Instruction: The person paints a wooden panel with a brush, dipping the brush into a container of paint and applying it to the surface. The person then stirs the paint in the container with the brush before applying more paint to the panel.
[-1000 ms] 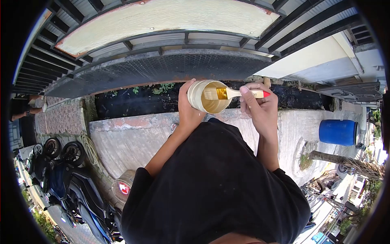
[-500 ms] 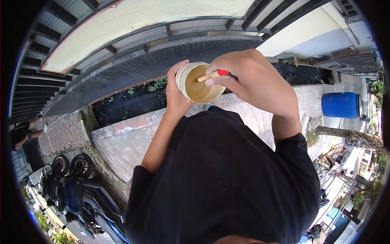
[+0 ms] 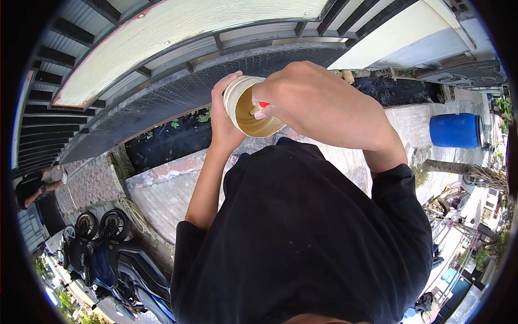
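My left hand (image 3: 224,121) is wrapped around the outside of a cream-coloured tub (image 3: 233,97), tilted so that its mouth faces me. Inside, a yellowish-tan coating, apparently paint (image 3: 259,128), covers the wall and bottom. My right hand (image 3: 307,102) reaches over the rim, its fingers pinched on a paintbrush (image 3: 264,104) with a wooden handle and a red end. The brush's lower end is inside the tub, and its bristles are hidden. Pale smears mark the fingertips of my right hand.
A dark metal gate with a cream panel (image 3: 199,27) rises ahead, above a dark drain channel (image 3: 167,143). Motorcycles (image 3: 113,259) stand at lower left, near another person (image 3: 35,189) at the far left. A blue barrel (image 3: 455,130) lies to the right on the concrete (image 3: 167,189).
My right hand has moved left and deeper over the tub, and less of the brush handle shows. The tub has shifted slightly left with my left hand.
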A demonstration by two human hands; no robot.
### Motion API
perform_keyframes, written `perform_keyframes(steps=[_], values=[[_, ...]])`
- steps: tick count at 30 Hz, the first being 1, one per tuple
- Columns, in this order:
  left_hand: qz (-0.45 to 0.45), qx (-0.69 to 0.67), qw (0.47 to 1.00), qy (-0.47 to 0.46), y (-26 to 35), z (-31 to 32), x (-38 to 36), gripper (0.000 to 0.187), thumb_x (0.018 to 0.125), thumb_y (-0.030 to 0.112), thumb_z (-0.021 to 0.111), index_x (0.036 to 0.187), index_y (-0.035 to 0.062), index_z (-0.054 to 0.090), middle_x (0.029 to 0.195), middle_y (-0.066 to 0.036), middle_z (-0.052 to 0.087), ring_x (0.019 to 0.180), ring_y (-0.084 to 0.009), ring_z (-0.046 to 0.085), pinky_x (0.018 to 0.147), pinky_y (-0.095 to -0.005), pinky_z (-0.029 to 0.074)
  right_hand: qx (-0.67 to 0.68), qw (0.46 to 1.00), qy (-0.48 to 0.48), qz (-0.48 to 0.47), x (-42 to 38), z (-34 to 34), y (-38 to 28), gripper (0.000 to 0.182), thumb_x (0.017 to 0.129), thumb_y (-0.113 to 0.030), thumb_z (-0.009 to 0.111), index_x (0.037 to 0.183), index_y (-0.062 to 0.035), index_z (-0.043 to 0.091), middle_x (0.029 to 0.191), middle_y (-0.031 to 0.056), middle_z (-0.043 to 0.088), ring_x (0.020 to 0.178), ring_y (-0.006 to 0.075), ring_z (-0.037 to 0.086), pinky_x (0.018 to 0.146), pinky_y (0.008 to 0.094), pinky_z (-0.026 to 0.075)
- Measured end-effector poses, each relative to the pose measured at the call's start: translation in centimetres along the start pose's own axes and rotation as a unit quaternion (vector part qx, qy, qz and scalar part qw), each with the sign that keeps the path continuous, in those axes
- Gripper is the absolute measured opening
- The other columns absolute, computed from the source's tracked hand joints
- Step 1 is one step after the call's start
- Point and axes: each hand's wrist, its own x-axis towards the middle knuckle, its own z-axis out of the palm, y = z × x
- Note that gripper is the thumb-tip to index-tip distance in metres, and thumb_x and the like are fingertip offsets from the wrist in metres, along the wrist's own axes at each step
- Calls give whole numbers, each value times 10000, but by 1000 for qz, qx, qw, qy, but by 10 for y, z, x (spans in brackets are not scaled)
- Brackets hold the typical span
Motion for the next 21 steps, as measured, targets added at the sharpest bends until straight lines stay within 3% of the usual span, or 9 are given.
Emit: perform_keyframes(steps=[6,12,14,18,21], values=[[8,19,1000,-1,-2,-1,3,1016,716,214,1017,1506,49,400,1555,-197,531,1429,-305,550,1218,-447,409,0,1000,-13,-3,2,2,4,139,780,30,752,880,79,669,842,269,697,861,478,710,783,507,574],[-1,17,1000,1,-2,0,2,994,736,195,1006,1510,47,400,1552,-195,532,1422,-297,554,1203,-437,428,48,998,-22,26,0,-2,5,104,868,-10,740,930,63,698,870,253,717,866,460,716,770,493,575],[-1,16,1000,3,-2,1,2,980,749,185,999,1512,46,399,1551,-196,532,1417,-294,558,1197,-433,436,28,999,32,19,-2,-9,-1,115,909,-46,744,960,52,714,895,237,730,866,446,721,772,482,577],[-11,4,1000,7,-3,3,1,941,781,166,980,1513,44,401,1547,-195,537,1388,-289,585,1180,-429,457,42,998,53,18,-6,-8,0,135,917,-66,752,973,51,718,905,226,736,861,439,723,770,477,577],[-8,5,1000,8,0,5,1,938,782,168,979,1512,45,403,1546,-194,540,1376,-292,597,1175,-432,462,18,999,18,28,-6,-4,2,134,905,-52,752,981,52,717,921,230,739,873,439,726,772,480,576]])
